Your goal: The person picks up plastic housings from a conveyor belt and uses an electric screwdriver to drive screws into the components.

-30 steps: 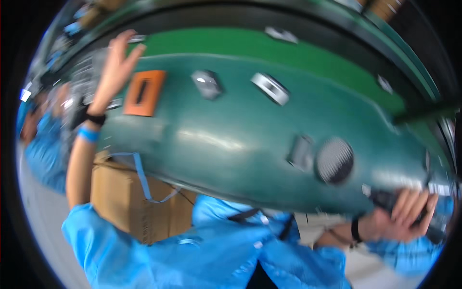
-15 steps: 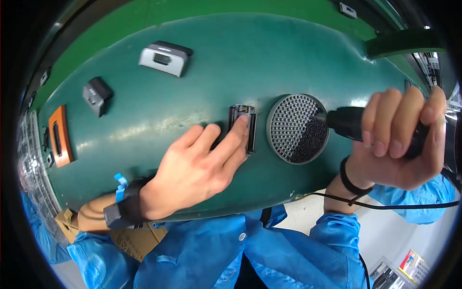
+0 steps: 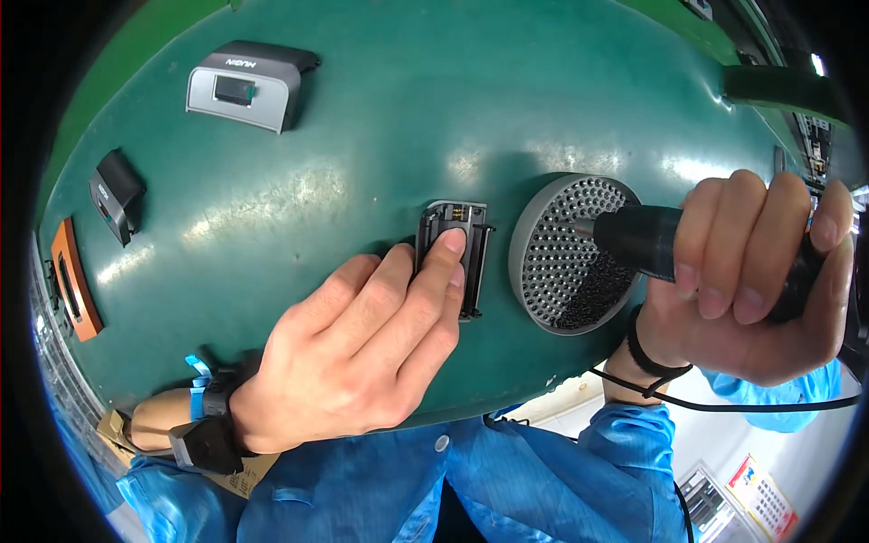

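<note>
My left hand [image 3: 362, 348] holds a small black device housing [image 3: 473, 262] down on the table, its index finger pressed on the housing's upper part. Small brass-coloured contacts show at the housing's far end. My right hand [image 3: 756, 271] is wrapped round a black electric screwdriver [image 3: 638, 237] held almost level, its metal bit pointing left. That bit is over a round grey screw tray [image 3: 520, 262] with a perforated plate. Loose black screws [image 3: 593, 294] are heaped on the tray's near right part. Whether a screw sits on the bit cannot be made out.
On the green table [image 3: 380, 118], a silver-and-black housing [image 3: 253, 86] lies at the far left. Nearer the left edge are a smaller dark housing [image 3: 116, 195] and an orange slotted part [image 3: 74, 281]. The screwdriver's black cable [image 3: 724, 407] runs below my right wrist.
The screwdriver's bit has moved from beside the screw heap to over the barer holes of the tray. My left hand still presses the housing. The whole view has shifted closer.
</note>
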